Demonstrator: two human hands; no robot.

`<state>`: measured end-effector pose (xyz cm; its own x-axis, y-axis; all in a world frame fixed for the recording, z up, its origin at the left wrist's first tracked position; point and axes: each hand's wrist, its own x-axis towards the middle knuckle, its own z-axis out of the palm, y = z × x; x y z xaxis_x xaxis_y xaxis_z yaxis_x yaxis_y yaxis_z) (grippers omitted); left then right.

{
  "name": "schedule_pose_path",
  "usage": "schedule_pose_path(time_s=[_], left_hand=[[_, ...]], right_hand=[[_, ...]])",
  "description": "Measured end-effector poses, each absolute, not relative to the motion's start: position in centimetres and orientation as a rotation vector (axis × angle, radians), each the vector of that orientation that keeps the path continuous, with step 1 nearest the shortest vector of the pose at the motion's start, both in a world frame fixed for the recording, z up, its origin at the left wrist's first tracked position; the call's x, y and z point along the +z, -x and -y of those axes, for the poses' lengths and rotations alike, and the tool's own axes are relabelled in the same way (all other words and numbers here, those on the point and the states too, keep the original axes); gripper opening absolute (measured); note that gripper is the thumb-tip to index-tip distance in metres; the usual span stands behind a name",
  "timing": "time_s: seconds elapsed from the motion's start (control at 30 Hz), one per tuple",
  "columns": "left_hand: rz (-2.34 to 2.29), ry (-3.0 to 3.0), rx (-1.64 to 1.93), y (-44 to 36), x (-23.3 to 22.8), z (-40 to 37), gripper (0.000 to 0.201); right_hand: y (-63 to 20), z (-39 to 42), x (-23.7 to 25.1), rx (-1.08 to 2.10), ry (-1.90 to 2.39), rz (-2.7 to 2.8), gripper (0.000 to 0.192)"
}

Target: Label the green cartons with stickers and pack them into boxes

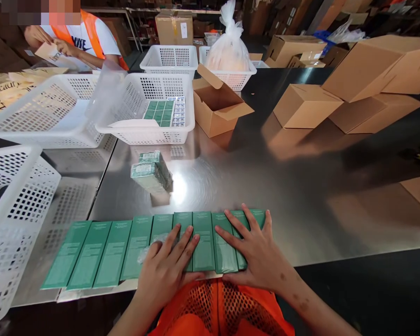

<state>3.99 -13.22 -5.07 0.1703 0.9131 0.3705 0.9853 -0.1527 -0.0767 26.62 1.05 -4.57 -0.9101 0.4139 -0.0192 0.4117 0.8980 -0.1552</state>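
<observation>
The tabletop (318,200), cut off by the frame, carries the row of green boxes (138,238) at its near edge. The left hand (166,266) lies on the row's middle, the right hand (257,247) on its right end; both rest fingers apart, grasping nothing, obscuring box faces. Clear plastic (142,254) on the row is partly hidden.

White glare burns on the metal desk (252,186) left of centre; the top edge is dim, pixelation blots the upper left, and cardboard boxes (366,67) stretch at upper right.
</observation>
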Motion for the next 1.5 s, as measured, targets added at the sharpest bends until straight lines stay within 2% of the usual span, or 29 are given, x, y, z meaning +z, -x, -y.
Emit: schedule_pose_path(time_s=[0.27, 0.43, 0.57, 0.67, 0.83, 1.07, 1.37, 1.5], left_hand=[[1.854, 2.172, -0.37, -3.9, -5.3, 13.2, 0.046], [1.815, 2.192, -0.399, -3.9, -4.7, 13.4, 0.056], [1.849, 2.072, -0.488, -2.2, -3.8, 16.6, 0.064], [1.995, 1.762, -0.397, 0.5, -3.8, 20.2, 0.073], [2.22, 1.385, -0.194, 4.7, -6.0, 23.7, 0.082], [2.309, 1.345, -0.118, 7.2, -7.7, 23.8, 0.088], [2.314, 1.285, -0.109, 9.2, -7.3, 23.8, 0.087], [2.363, 1.312, -0.103, 9.2, -7.2, 23.8, 0.077]], right_hand=[[-26.1, -1.2, -4.6, 0.267, 0.687, 3.047, 0.092], [-26.4, -1.4, -4.2, 0.35, 0.649, 3.039, 0.094], [-29.0, -2.2, -3.6, 0.414, 0.616, 2.903, 0.104], [-31.4, -3.2, -4.4, 0.363, 0.642, 2.785, 0.099], [-32.1, -3.5, -7.4, 0.507, 0.665, 2.742, 0.09], [-29.2, -3.1, -8.2, 0.354, 0.561, 2.752, 0.098], [-27.7, -3.2, -8.5, 0.269, 0.45, 2.806, 0.099], [-27.6, -4.5, -5.9, 0.215, 0.387, 2.923, 0.101]])
